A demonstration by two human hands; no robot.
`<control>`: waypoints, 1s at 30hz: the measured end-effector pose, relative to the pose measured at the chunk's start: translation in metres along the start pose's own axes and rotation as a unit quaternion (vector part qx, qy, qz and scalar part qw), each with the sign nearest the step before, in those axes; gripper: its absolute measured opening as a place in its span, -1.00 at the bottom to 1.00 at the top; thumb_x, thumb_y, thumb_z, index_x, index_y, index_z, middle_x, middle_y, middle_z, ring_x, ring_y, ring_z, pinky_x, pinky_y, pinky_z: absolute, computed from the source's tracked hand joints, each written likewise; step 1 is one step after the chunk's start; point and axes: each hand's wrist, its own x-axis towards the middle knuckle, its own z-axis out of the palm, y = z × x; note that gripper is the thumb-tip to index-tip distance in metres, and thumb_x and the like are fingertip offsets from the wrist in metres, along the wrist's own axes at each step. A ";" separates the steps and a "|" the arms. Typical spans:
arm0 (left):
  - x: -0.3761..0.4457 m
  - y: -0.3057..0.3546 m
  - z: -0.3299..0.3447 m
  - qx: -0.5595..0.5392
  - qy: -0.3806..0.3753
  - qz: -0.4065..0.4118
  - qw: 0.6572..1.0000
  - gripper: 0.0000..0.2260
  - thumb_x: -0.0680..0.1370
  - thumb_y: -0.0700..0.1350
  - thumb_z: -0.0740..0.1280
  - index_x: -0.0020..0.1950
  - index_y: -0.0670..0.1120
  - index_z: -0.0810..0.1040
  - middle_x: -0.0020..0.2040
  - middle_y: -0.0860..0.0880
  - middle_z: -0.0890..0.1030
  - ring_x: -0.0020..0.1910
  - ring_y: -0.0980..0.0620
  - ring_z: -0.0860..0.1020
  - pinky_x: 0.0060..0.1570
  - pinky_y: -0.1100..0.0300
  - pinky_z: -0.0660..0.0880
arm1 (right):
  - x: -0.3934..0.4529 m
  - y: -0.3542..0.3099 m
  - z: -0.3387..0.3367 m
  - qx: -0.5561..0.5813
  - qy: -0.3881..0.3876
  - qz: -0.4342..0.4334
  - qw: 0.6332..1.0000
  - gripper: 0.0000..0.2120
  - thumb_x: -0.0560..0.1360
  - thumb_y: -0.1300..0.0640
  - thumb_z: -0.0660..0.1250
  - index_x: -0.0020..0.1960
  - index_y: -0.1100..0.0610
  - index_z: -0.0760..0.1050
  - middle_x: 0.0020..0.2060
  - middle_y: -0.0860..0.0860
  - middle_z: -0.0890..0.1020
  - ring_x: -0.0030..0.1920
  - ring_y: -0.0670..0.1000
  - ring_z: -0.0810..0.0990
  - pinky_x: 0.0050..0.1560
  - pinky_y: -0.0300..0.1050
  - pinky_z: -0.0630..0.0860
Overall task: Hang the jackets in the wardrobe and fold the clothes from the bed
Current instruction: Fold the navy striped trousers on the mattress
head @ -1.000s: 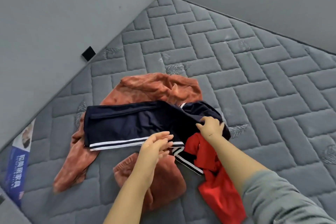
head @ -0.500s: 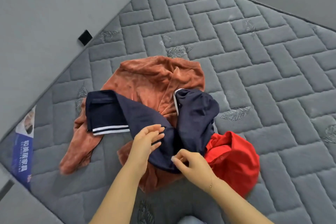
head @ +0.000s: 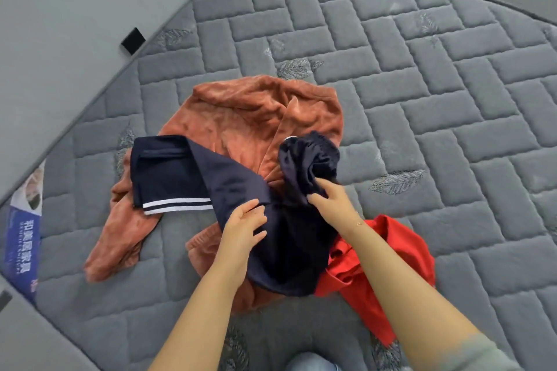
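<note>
A navy garment [head: 229, 187] with white stripes lies twisted across a rust-brown plush garment [head: 250, 111] on the grey quilted mattress [head: 422, 84]. My left hand [head: 242, 226] rests on the navy cloth's middle, its fingers loosely spread over the fabric. My right hand [head: 328, 202] grips the bunched far end of the navy garment, fingers curled into the cloth. A red garment [head: 388, 253] lies crumpled under my right forearm.
A grey padded headboard [head: 75, 9] runs along the mattress's left edge, with a small black tag [head: 132, 41] on it. A blue printed label [head: 22, 238] sits at the mattress's left corner. Bare quilted surface spreads to the right and beyond the clothes.
My right hand has moved from the near fold of the navy garment up to its bunched far end. The navy cloth has shifted and twisted. My left hand stays on its middle.
</note>
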 end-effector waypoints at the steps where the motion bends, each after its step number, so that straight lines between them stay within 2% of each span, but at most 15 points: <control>1: -0.003 0.005 -0.005 -0.020 0.002 0.000 1.000 -0.72 0.61 -0.13 0.31 0.30 0.07 0.44 0.28 -0.03 0.54 0.20 0.04 0.54 0.13 0.08 0.49 | -0.022 -0.004 0.002 -0.013 -0.058 -0.044 0.997 -0.63 0.48 0.43 0.27 0.21 0.16 0.58 0.03 -0.04 0.66 0.10 -0.08 0.58 0.22 -0.14 0.47; 3: -0.007 0.014 -0.015 -0.059 -0.011 -0.040 0.997 -0.49 0.51 0.08 0.41 0.42 0.15 0.33 0.32 0.00 0.52 0.19 0.04 0.55 0.13 -0.01 0.51 | -0.068 -0.008 0.004 -0.071 -0.150 -0.115 0.979 -0.61 0.48 0.45 0.28 0.25 0.20 0.57 0.07 -0.04 0.63 0.14 -0.10 0.57 0.28 -0.21 0.43; 5: -0.012 0.018 -0.023 -0.104 -0.023 -0.119 0.987 -0.24 0.36 0.20 0.51 0.48 0.10 0.29 0.33 -0.04 0.54 0.20 -0.08 0.58 0.20 -0.13 0.51 | -0.111 -0.007 0.010 -0.109 -0.213 -0.161 0.957 -0.61 0.46 0.46 0.28 0.23 0.21 0.59 -0.04 0.00 0.61 0.05 -0.02 0.59 0.16 -0.17 0.45; 7: -0.024 0.012 -0.029 -0.107 -0.010 -0.172 0.979 -0.27 0.37 0.17 0.53 0.46 -0.04 0.38 0.26 -0.12 0.59 0.15 -0.16 0.61 0.19 -0.11 0.53 | -0.145 -0.013 0.020 -0.119 -0.250 -0.165 0.947 -0.61 0.45 0.44 0.28 0.20 0.18 0.61 -0.11 0.05 0.60 -0.01 0.04 0.59 0.07 -0.11 0.45; 9: -0.040 0.001 -0.037 -0.087 0.031 -0.166 0.982 -0.47 0.45 0.05 0.50 0.36 -0.11 0.50 0.14 -0.16 0.65 0.04 -0.15 0.64 0.08 -0.03 0.57 | -0.169 -0.020 0.029 -0.127 -0.258 -0.153 0.946 -0.62 0.43 0.42 0.28 0.18 0.16 0.62 -0.05 0.05 0.64 0.00 -0.02 0.59 0.09 -0.12 0.48; 11: -0.058 -0.005 -0.049 -0.085 0.040 -0.112 0.989 -0.58 0.48 0.01 0.47 0.30 -0.10 0.55 0.09 -0.15 0.67 0.01 -0.16 0.66 0.07 -0.06 0.59 | -0.190 -0.030 0.036 -0.115 -0.228 -0.127 0.958 -0.70 0.44 0.38 0.32 0.12 0.15 0.63 -0.05 0.00 0.63 -0.04 -0.12 0.56 0.07 -0.21 0.45; 14: -0.101 0.003 -0.076 -0.114 -0.055 -0.023 0.992 -0.59 0.47 0.05 0.48 0.26 -0.07 0.59 0.13 -0.16 0.67 0.07 -0.20 0.65 0.14 -0.18 0.55 | -0.220 -0.052 0.047 -0.021 -0.061 -0.127 0.990 -0.84 0.50 0.28 0.39 0.04 0.09 0.55 0.01 0.03 0.58 0.03 -0.04 0.54 0.13 -0.10 0.45; 16: -0.138 0.008 -0.096 -0.118 -0.120 0.008 0.986 -0.59 0.47 0.05 0.47 0.26 -0.08 0.59 0.18 -0.18 0.64 0.12 -0.23 0.63 0.18 -0.23 0.52 | -0.247 -0.069 0.059 0.004 0.037 -0.155 0.987 -0.67 0.49 0.16 0.44 0.18 -0.07 0.43 0.17 -0.11 0.49 0.16 -0.13 0.47 0.17 -0.16 0.44; 19: -0.201 0.016 -0.129 -0.143 -0.211 0.037 0.966 -0.59 0.54 0.04 0.36 0.32 -0.13 0.55 0.22 -0.21 0.61 0.19 -0.22 0.59 0.22 -0.18 0.51 | -0.295 -0.093 0.083 0.010 0.025 -0.221 0.975 -0.39 0.50 0.09 0.44 0.40 -0.22 0.23 0.33 -0.23 0.33 0.21 -0.15 0.42 0.07 -0.24 0.49; 21: -0.239 0.025 -0.155 -0.136 -0.250 0.077 0.956 -0.67 0.58 -0.01 0.32 0.28 -0.12 0.58 0.21 -0.18 0.63 0.17 -0.17 0.62 0.09 -0.05 0.59 | -0.326 -0.107 0.095 -0.020 0.040 -0.281 0.959 -0.22 0.47 0.06 0.45 0.51 -0.25 0.07 0.37 -0.24 0.28 0.17 -0.16 0.43 0.01 -0.32 0.47; 23: -0.273 0.033 -0.179 -0.109 -0.273 0.113 0.949 -0.73 0.59 -0.06 0.32 0.25 -0.13 0.60 0.18 -0.17 0.64 0.14 -0.13 0.64 -0.06 0.08 0.62 | -0.355 -0.124 0.099 -0.092 0.063 -0.345 0.932 -0.12 0.43 0.03 0.45 0.53 -0.30 -0.03 0.38 -0.26 0.22 0.20 -0.24 0.41 0.06 -0.40 0.42; 25: -0.303 0.039 -0.198 -0.073 -0.291 0.130 0.945 -0.72 0.56 -0.05 0.35 0.23 -0.12 0.61 0.18 -0.18 0.64 0.14 -0.15 0.63 -0.04 0.05 0.62 | -0.381 -0.141 0.101 -0.162 0.047 -0.384 0.908 -0.18 0.41 -0.01 0.42 0.55 -0.22 0.07 0.43 -0.22 0.21 0.36 -0.23 0.33 0.21 -0.34 0.39; 27: -0.326 0.044 -0.208 -0.045 -0.289 0.142 0.946 -0.69 0.49 0.00 0.40 0.18 -0.09 0.64 0.18 -0.19 0.64 0.14 -0.18 0.63 0.03 -0.03 0.61 | -0.401 -0.151 0.101 -0.192 0.028 -0.389 0.900 -0.31 0.41 -0.03 0.43 0.48 -0.04 0.29 0.41 -0.11 0.31 0.43 -0.13 0.30 0.38 -0.20 0.32; 28: -0.337 0.046 -0.212 -0.040 -0.286 0.149 0.946 -0.68 0.47 0.02 0.41 0.17 -0.08 0.64 0.18 -0.20 0.64 0.15 -0.19 0.63 0.04 -0.04 0.61 | -0.412 -0.155 0.101 -0.200 0.030 -0.386 0.900 -0.39 0.40 -0.02 0.46 0.40 0.04 0.38 0.33 -0.06 0.39 0.38 -0.09 0.35 0.39 -0.16 0.32; 30: -0.361 0.050 -0.218 -0.047 -0.286 0.161 0.943 -0.68 0.47 0.03 0.41 0.16 -0.08 0.64 0.18 -0.21 0.64 0.15 -0.19 0.62 0.02 -0.02 0.61 | -0.436 -0.161 0.101 -0.233 0.040 -0.364 0.901 -0.55 0.39 -0.03 0.53 0.19 0.12 0.50 0.13 -0.02 0.49 0.21 -0.03 0.44 0.27 -0.14 0.37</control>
